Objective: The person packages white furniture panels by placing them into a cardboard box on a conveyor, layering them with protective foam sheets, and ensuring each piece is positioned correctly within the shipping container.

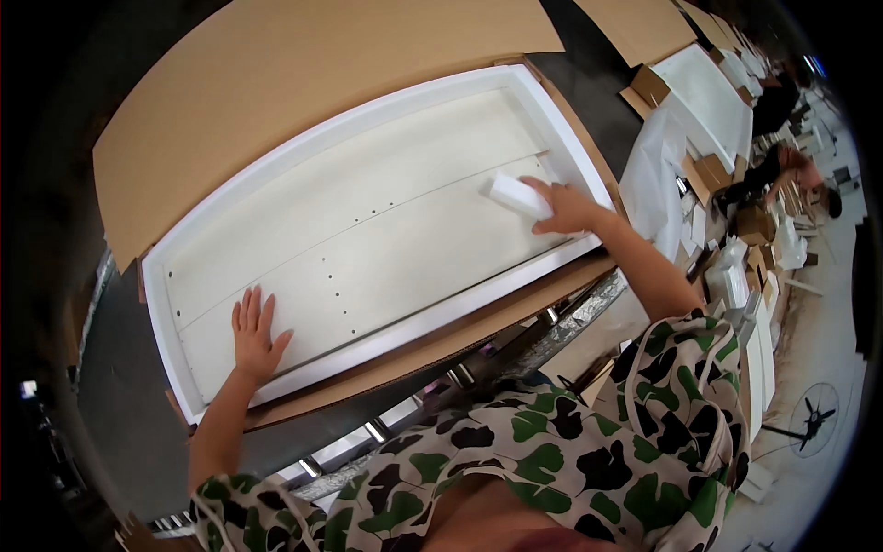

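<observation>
Before me lies an open cardboard box (432,354) lined along its sides with white foam strips (561,129). Inside it rest flat white panels (395,248) with a seam between them and several small drilled holes. My left hand (255,342) lies with fingers spread on the panel near the box's left end. At the right end my right hand (568,208) grips a small white foam block (521,196) between thumb and fingers, over the panel. Whether the block touches the panel I cannot tell.
The box's long cardboard flap (313,69) stands folded out on the far side. Metal rollers (375,430) run along the near edge. To the right are another open box (704,97), clear plastic wrap (655,166), a floor fan (815,420) and a person (798,170) farther off.
</observation>
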Demonstrator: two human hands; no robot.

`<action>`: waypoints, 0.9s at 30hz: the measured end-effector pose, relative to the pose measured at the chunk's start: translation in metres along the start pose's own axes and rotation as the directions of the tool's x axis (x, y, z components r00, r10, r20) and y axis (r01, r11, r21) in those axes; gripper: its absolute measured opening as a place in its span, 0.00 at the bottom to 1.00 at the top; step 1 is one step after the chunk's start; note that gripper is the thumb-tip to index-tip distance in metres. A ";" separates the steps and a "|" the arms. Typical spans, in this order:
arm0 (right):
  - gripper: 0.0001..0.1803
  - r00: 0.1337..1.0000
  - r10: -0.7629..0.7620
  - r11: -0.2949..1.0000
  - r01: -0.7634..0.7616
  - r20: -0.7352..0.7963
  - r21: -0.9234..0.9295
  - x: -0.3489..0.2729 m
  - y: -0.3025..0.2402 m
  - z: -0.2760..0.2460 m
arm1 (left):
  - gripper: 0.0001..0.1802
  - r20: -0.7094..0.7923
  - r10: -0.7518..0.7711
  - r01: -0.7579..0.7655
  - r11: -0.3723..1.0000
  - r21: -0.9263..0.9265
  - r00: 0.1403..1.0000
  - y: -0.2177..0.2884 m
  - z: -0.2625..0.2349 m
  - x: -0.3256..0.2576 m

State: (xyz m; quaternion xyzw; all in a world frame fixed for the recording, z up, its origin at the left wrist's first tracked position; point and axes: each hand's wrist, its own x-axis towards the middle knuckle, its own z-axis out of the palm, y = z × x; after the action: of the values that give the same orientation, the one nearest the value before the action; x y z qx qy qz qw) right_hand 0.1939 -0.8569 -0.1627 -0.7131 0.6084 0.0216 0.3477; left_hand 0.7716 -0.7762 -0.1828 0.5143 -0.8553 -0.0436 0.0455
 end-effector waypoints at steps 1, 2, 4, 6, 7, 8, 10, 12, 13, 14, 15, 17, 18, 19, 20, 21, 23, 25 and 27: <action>0.45 0.998 0.039 0.995 -0.043 -0.045 -0.090 -0.001 -0.006 0.006 | 0.33 -0.016 0.029 -0.029 0.999 0.025 0.999 -0.003 0.000 0.001; 0.45 0.993 0.073 0.981 -0.089 -0.094 -0.174 0.000 -0.010 0.009 | 0.33 -0.030 0.060 -0.058 0.997 0.054 0.998 -0.005 0.000 0.002; 0.46 0.992 0.089 0.984 -0.101 -0.084 -0.145 0.005 -0.008 0.004 | 0.34 -0.013 0.059 -0.058 0.997 0.055 0.998 -0.006 0.006 0.006; 0.46 0.988 0.090 0.991 -0.101 -0.123 -0.089 0.009 -0.003 0.004 | 0.34 -0.019 0.061 -0.060 0.997 0.050 0.998 -0.008 0.008 0.004; 0.43 0.969 0.040 0.987 -0.076 -0.246 -0.140 0.012 0.005 -0.001 | 0.34 -0.010 0.062 -0.061 0.997 0.056 0.998 -0.005 0.009 0.005; 0.43 0.932 -0.018 0.979 -0.056 -0.362 -0.194 0.015 0.011 -0.004 | 0.34 -0.004 0.061 -0.061 0.997 0.052 0.998 -0.004 0.009 0.007; 0.36 0.845 0.228 0.943 -0.315 -0.485 -0.105 0.001 -0.005 -0.008 | 0.34 -0.003 0.051 -0.051 0.995 0.084 0.999 -0.001 0.007 0.006; 0.36 0.860 0.172 0.917 -0.318 -0.480 -0.241 -0.009 -0.010 0.000 | 0.34 -0.003 0.052 -0.052 0.996 0.079 0.999 -0.001 0.005 0.009; 0.36 0.870 0.128 0.871 -0.328 -0.476 -0.366 -0.011 -0.008 0.001 | 0.34 -0.005 0.066 -0.066 0.995 0.072 0.998 0.000 0.004 0.012; 0.36 0.870 0.115 0.871 -0.320 -0.479 -0.373 -0.009 0.001 0.002 | 0.34 -0.014 0.057 -0.056 0.996 0.075 0.998 0.001 0.002 0.014; 0.33 0.853 0.085 0.838 -0.341 -0.515 -0.426 -0.003 0.016 0.005 | 0.35 0.016 0.041 -0.042 0.996 0.073 0.999 0.003 0.000 0.015; 0.30 0.837 0.033 0.803 -0.347 -0.546 -0.484 0.005 0.033 0.012 | 0.36 0.039 0.005 -0.008 0.997 0.074 0.999 0.009 -0.005 0.015; 0.28 0.817 -0.062 0.730 -0.354 -0.573 -0.585 0.008 0.038 0.015 | 0.35 0.080 -0.070 0.066 0.997 0.045 0.994 0.016 -0.008 0.013; 0.26 0.798 -0.166 0.644 -0.357 -0.579 -0.676 0.011 0.039 0.018 | 0.34 0.127 -0.151 0.150 0.989 0.016 0.980 0.024 -0.012 0.008; 0.26 0.801 -0.188 0.643 -0.337 -0.569 -0.688 0.010 0.027 0.014 | 0.34 0.123 -0.175 0.174 0.985 0.016 0.977 0.030 -0.019 0.007; 0.25 0.843 -0.088 0.593 -0.383 -0.531 -0.708 0.007 0.017 0.009 | 0.32 0.244 -0.241 0.286 0.943 -0.170 0.939 0.037 -0.028 0.003; 0.21 0.889 -0.013 0.540 -0.378 -0.457 -0.752 -0.001 0.006 -0.003 | 0.26 0.299 -0.353 0.458 0.765 -0.453 0.886 0.062 -0.048 -0.007; 0.19 0.902 -0.092 0.483 -0.330 -0.422 -0.811 0.006 0.023 0.002 | 0.23 0.060 -0.384 0.356 0.773 -0.526 0.922 0.086 -0.061 -0.026; 0.14 0.912 -0.162 0.391 -0.292 -0.378 -0.873 0.017 0.039 0.004 | 0.19 -0.065 -0.527 0.363 0.665 -0.652 0.847 0.113 -0.074 -0.045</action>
State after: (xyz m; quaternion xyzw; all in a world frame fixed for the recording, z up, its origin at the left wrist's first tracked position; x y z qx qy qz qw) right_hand 0.1652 -0.8701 -0.1919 -0.7476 0.5801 0.2191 -0.2380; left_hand 0.7022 -0.6858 -0.0968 0.6660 -0.6266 -0.2656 0.3055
